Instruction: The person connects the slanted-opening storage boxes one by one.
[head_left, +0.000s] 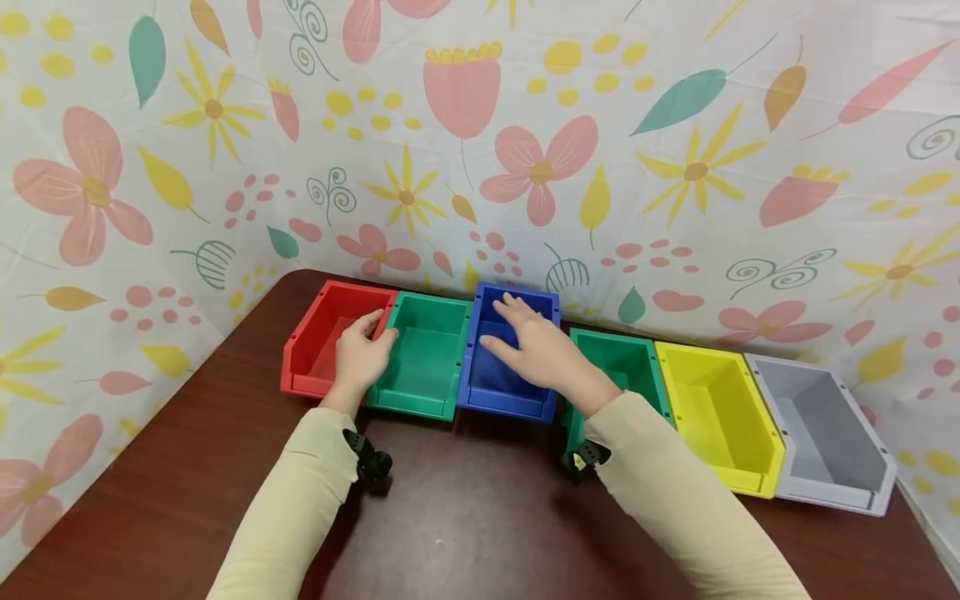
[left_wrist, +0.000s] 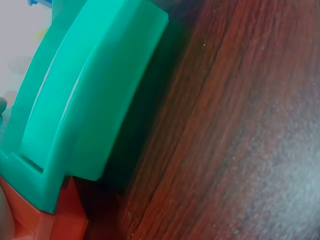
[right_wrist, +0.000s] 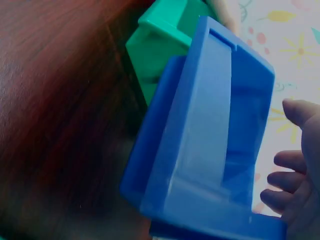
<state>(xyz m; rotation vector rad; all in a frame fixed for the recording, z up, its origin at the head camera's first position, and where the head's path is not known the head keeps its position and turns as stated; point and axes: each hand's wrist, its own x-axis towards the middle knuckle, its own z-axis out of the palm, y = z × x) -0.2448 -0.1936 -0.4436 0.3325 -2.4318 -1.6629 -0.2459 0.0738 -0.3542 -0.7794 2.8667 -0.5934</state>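
Observation:
My left hand [head_left: 362, 354] is at the wall shared by the red bin [head_left: 309, 350] and the left green bin [head_left: 417, 358]. Its thumb reaches over the green bin's edge and the bent fingers lie on the red side, pinching the rim. In the left wrist view, the green bin's front [left_wrist: 100, 100] fills the upper left. My right hand [head_left: 536, 350] hovers over the blue bin [head_left: 506, 406], fingers spread. In the right wrist view, the right hand [right_wrist: 302, 175] is beside the blue bin [right_wrist: 200, 120], with a visible gap between them.
Right of the blue bin stand a second green bin [head_left: 622, 358], a yellow bin [head_left: 720, 408] and a grey bin [head_left: 832, 433]. They line the back of the dark wooden table [head_left: 450, 517]. A floral cloth [head_left: 465, 167] hangs behind them.

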